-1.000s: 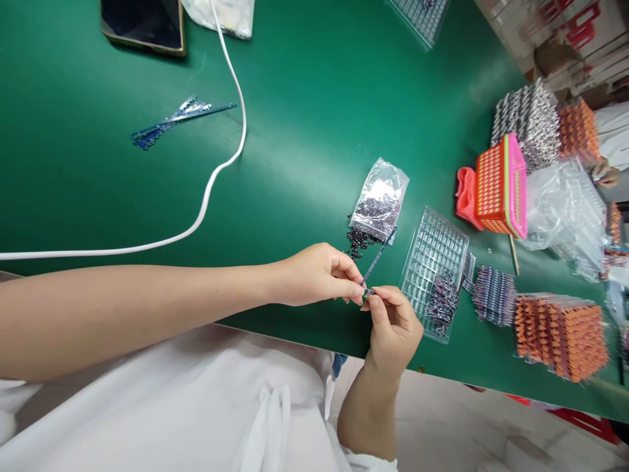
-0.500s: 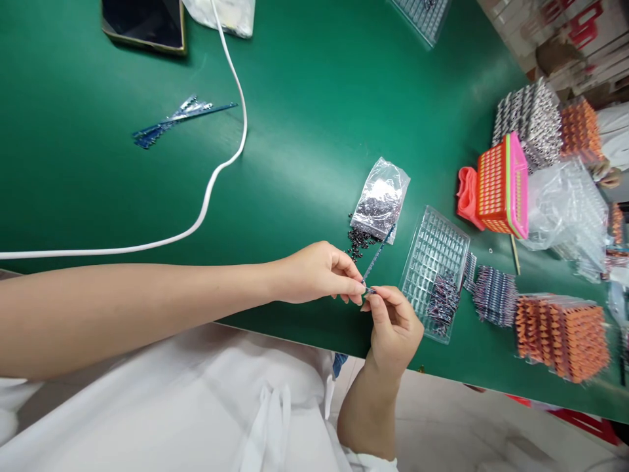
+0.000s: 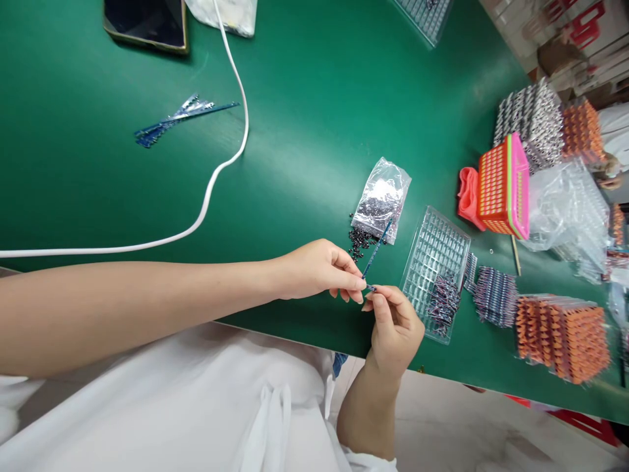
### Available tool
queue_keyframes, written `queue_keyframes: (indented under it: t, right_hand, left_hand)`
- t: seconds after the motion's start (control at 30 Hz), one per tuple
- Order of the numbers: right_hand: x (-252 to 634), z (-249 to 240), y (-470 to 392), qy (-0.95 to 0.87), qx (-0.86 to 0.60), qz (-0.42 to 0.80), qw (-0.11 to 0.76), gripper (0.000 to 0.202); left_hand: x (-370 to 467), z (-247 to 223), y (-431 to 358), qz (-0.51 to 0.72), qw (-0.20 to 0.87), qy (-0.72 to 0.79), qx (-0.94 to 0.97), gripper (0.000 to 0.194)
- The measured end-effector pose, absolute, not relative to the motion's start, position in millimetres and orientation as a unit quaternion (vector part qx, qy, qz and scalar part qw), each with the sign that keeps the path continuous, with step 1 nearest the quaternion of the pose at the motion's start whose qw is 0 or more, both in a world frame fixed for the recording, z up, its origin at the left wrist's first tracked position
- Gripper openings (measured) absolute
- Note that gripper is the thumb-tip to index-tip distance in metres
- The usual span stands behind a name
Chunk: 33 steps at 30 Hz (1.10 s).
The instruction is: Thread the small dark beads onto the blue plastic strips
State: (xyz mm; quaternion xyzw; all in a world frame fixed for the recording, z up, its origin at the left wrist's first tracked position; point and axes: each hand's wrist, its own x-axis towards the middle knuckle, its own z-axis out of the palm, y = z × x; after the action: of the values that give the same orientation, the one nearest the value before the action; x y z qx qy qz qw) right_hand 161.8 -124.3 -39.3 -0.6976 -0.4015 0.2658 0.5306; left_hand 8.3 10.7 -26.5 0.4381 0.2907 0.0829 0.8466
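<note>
My left hand (image 3: 330, 270) pinches a thin dark-blue strip (image 3: 377, 250), which slants up toward the clear plastic bag. Close beside it, my right hand (image 3: 394, 328) is closed in a pinch at a tiny dark piece (image 3: 371, 288) by the strip's lower end; whether that piece is joined to the strip I cannot tell. Just beyond the hands lies the clear bag (image 3: 386, 185), partly filled with small dark beads. Loose dark beads (image 3: 361, 240) are spilled at its mouth. To the right, a clear compartment tray (image 3: 421, 257) holds a heap of small dark pieces (image 3: 443, 303) at its near end.
More blue strips (image 3: 181, 118) lie at the left, near a white cable (image 3: 211, 183) and a phone (image 3: 145, 23). On the right are stacked orange pieces (image 3: 563, 335), striped bundles (image 3: 495, 296), an orange-and-pink basket (image 3: 501, 185) and plastic bags (image 3: 565, 203). Another person's hand (image 3: 609, 167) shows at the far right.
The strip in my left hand has tilted slightly, its upper end shifting a little. My two hands stay close together in nearly the same place.
</note>
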Motion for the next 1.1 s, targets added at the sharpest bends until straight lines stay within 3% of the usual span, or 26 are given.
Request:
queue_keyframes:
  t: [0.8, 1.1]
  right_hand:
    - [164.2, -41.0, -126.1, -0.409, -0.694, 0.29, 0.517, 0.012]
    - [162.9, -40.7, -126.5, -0.422, -0.695, 0.287, 0.507, 0.008]
  left_hand:
    - [8.6, -23.5, 9.9, 0.081, 0.836, 0.307, 0.447, 0.011]
    - [4.9, -22.0, 5.6, 0.113, 0.707, 0.327, 0.617, 0.022]
